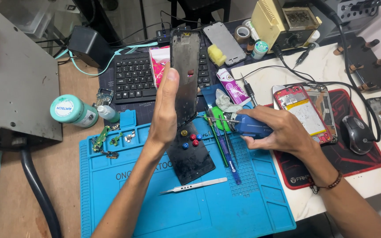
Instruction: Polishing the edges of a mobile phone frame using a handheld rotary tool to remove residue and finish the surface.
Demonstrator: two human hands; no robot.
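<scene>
My left hand (164, 110) holds a dark phone frame (185, 70) upright by its left edge, above the blue work mat (199, 207). My right hand (273, 128) grips a blue handheld tool (248, 125) whose thin metal tip points left toward the frame's lower edge. Below the frame a black panel (190, 156) lies on the mat, with several small coloured caps on it. Silver tweezers (195, 185) lie on the mat in front of the panel.
An opened red phone (300, 110) lies on a red and black mouse pad with a mouse (356, 132). A black keyboard (133, 77), a teal bottle (73, 111), small circuit parts (106, 141), a soldering station (283, 24) and a grey box (18, 83) surround the mat.
</scene>
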